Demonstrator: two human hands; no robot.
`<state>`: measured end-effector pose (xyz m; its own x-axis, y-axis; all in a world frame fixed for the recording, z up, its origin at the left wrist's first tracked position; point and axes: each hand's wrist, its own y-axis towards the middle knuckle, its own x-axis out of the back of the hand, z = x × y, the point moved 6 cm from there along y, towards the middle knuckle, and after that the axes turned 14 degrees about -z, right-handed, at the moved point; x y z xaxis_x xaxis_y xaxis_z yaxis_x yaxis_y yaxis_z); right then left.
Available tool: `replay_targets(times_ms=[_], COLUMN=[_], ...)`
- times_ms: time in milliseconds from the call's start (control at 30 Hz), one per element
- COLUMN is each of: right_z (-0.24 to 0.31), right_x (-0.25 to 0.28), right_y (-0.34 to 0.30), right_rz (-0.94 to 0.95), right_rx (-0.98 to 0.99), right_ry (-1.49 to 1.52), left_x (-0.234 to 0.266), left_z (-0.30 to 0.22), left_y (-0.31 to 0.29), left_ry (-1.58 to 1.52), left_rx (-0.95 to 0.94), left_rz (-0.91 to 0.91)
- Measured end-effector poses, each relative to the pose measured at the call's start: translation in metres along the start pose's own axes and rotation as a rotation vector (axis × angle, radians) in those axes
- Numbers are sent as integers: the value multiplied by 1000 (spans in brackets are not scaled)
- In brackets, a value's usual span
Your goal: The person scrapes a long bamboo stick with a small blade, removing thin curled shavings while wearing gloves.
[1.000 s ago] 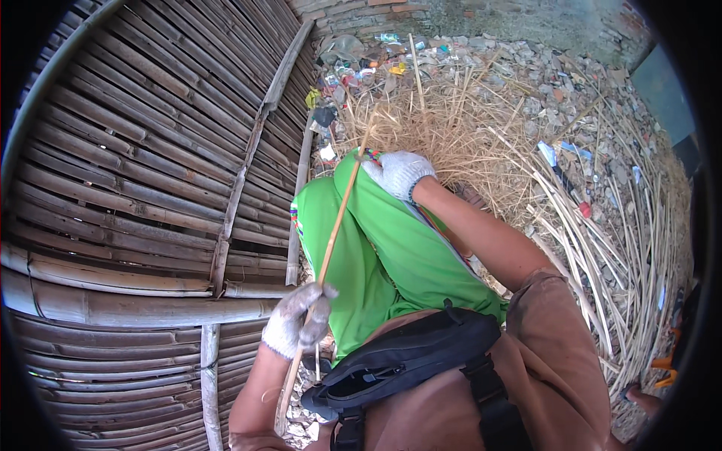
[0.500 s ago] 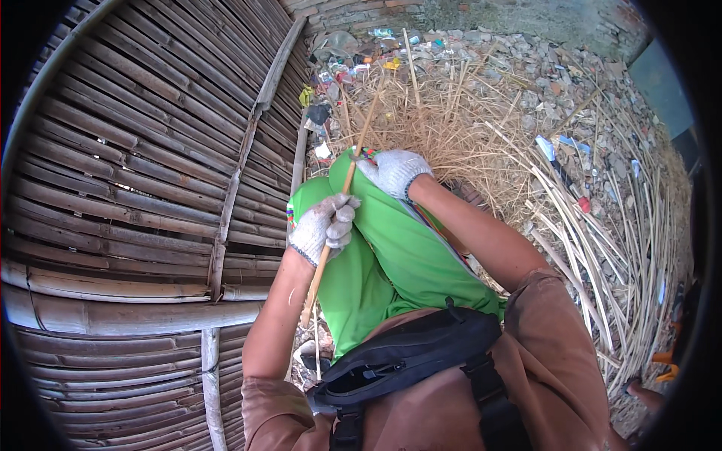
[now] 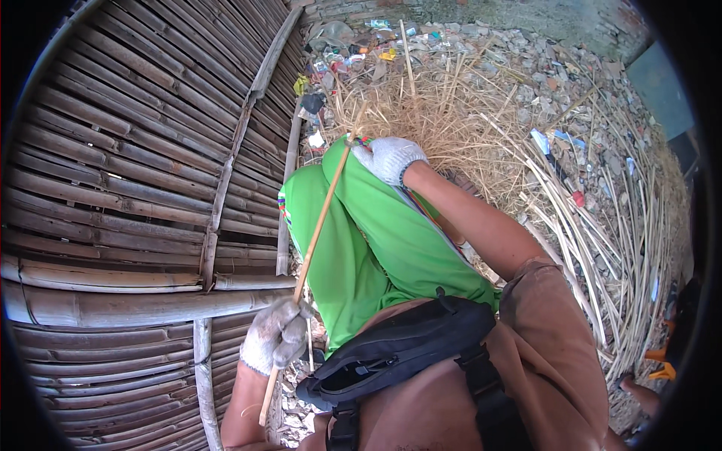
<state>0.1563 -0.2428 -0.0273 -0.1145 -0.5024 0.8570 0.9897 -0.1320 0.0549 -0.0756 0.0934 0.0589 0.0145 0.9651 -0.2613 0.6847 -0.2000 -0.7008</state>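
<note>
A wall of narrow bamboo slats (image 3: 128, 173) filled the left side, crossed low down by a thick horizontal bamboo pole (image 3: 135, 309), with a pale upright post (image 3: 203, 368) below it. Just right of the post was the left hand (image 3: 277, 337), in a whitish knitted glove with greyed fingers; it was closed around a thin bamboo strip (image 3: 322, 216), gripping it nearer the lower end. The strip slanted from below that hand up across the person's bent legs, its upper end reaching past the knee. A yellow scrap (image 3: 301, 84) and a dark scrap (image 3: 313, 103) lay beside the foot of the wall.

In the middle were bright green trousers (image 3: 391, 225), and below them a black bag (image 3: 414, 346) strapped across the front of the body. The right hand (image 3: 389, 160), in a similar glove, lay at the knee just beside the strip's upper part, its fingers bent; whether they gripped anything could not be told.

Beyond it was a heap of dry straw-like shavings (image 3: 444, 135), with broken rubble (image 3: 538, 94) around it. Farther right, many long pale strips (image 3: 594, 248) lay loosely together, near a small red piece (image 3: 578, 198). An orange object (image 3: 660, 370) stood out at the lower right rim.
</note>
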Motion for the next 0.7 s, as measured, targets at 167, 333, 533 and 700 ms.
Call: replay_targets(times_ms=[167, 333, 533, 700], right_z=[17, -2, 5, 9], right_x=[9, 5, 3, 3], right_y=[-12, -5, -1, -1], right_rz=[7, -4, -20, -20], right_rx=[34, -9, 43, 70], right_ry=[-40, -2, -29, -24], left_x=[22, -10, -62, -102], left_z=[25, 4, -61, -88], left_y=[-56, -19, 108, 186], left_ry=[-89, 268, 466, 253], left_rx=[57, -100, -303, -67], left_rz=[-106, -98, 24, 156])
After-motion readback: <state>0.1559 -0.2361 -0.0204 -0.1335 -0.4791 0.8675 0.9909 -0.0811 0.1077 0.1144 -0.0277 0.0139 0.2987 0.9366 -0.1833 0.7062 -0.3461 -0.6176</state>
